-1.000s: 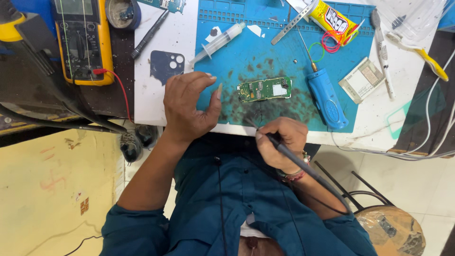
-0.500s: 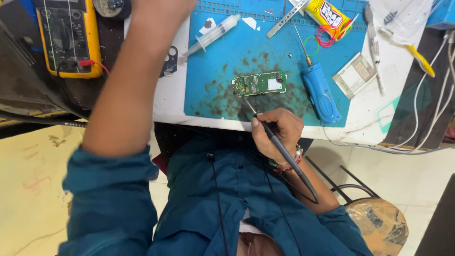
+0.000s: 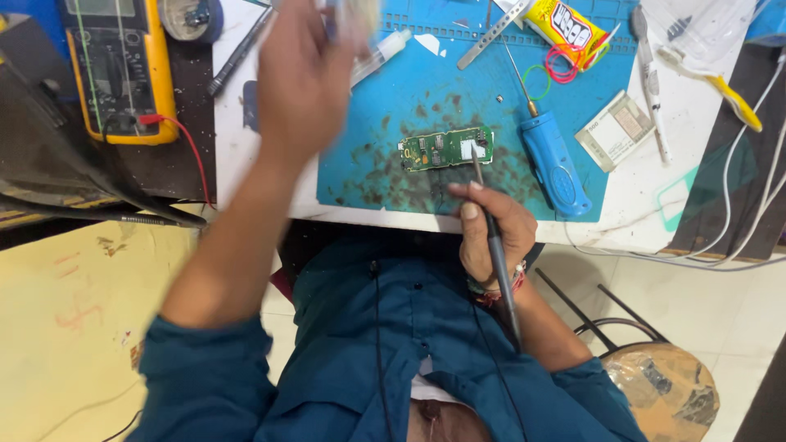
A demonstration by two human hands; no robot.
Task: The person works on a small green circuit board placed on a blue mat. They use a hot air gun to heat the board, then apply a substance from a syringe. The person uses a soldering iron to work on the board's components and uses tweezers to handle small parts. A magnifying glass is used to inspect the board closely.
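Observation:
A small green circuit board (image 3: 446, 148) lies on a blue work mat (image 3: 426, 98) stained with dark spots. My right hand (image 3: 487, 229) grips a dark soldering iron (image 3: 494, 245) like a pen, its tip resting on the board's right end. My left hand (image 3: 307, 78) is raised over the mat's left side, holding a small pale object (image 3: 354, 15) that is too blurred to identify. A clear syringe (image 3: 381, 51) lies just beyond the left hand.
A yellow multimeter (image 3: 123, 69) with a red lead sits at far left. A blue screwdriver (image 3: 553, 160), yellow glue tube (image 3: 565, 23), metal tweezers (image 3: 491, 34), small pale box (image 3: 616, 129) and a yellow-handled tool (image 3: 720, 86) lie right. A brown stool (image 3: 667, 389) stands below right.
My left hand left the mat's front edge, reached toward the table's back and now comes back holding a small pale object. My right hand brought the iron's tip up onto the board.

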